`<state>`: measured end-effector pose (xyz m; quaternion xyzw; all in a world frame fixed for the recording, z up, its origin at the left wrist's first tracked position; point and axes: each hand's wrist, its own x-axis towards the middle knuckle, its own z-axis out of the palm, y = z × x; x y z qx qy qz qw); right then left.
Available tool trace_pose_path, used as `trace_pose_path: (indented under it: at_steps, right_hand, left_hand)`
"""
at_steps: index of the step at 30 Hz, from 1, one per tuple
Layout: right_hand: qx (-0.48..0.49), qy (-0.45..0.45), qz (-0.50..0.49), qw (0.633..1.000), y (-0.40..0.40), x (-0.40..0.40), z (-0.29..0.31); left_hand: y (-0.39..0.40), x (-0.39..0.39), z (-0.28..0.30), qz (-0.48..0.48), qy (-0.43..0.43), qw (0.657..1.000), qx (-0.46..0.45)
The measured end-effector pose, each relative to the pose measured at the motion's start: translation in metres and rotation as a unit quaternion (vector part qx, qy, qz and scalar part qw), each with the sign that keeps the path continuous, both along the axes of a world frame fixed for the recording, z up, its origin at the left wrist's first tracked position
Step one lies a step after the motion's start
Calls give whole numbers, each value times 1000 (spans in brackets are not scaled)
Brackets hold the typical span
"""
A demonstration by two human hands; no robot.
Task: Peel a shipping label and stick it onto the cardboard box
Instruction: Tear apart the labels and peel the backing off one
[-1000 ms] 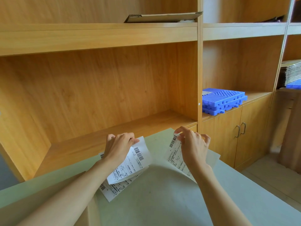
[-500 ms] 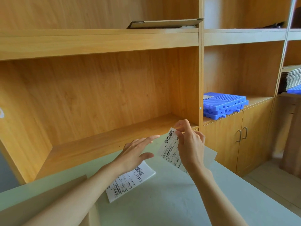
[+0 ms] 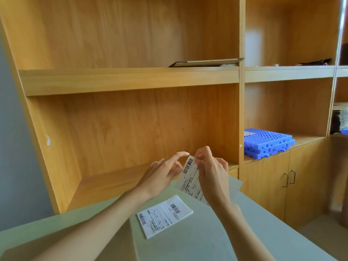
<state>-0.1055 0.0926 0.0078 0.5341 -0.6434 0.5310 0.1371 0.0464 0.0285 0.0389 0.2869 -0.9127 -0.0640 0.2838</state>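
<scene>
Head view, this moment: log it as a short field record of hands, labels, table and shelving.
right hand: pinches the top edge of a white barcoded shipping label, held up above the table
left hand: open, fingers reaching toward that label, holding nothing
loose white label sheets: flat on the pale green table
brown cardboard piece: bottom left, under the left forearm
blue plastic tiles: stacked on the wooden shelf unit at right

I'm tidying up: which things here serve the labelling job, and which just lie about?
Job: white barcode label sheet pinched by the right hand; left hand reaching for it; white label stack on the table; brown cardboard.

Lying about: blue plastic grid tiles; flat cardboard piece on the shelf.
</scene>
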Motion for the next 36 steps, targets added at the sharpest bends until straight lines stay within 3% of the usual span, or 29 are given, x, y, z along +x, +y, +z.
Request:
trace_pose_path:
  at_steps: [7,11,17,27,36]
  right_hand:
    - [-50,48,37,997,22,47,53]
    - [-78,18,74,994,40,80,81]
    - [-110,-81,165,977,58,129,122]
    - [-174,-139,224,949,66,171,153]
    - [-245,-167,217,930,70,173,158]
  left_hand:
    - [32,48,42,22,64,998,-15]
    - [53,83,67,41,108,993,-11]
    - [85,140,97,-16,214,977,13]
    - [119,191,130,-59,319,945,41]
    - [132,194,133,-123,291,948,31]
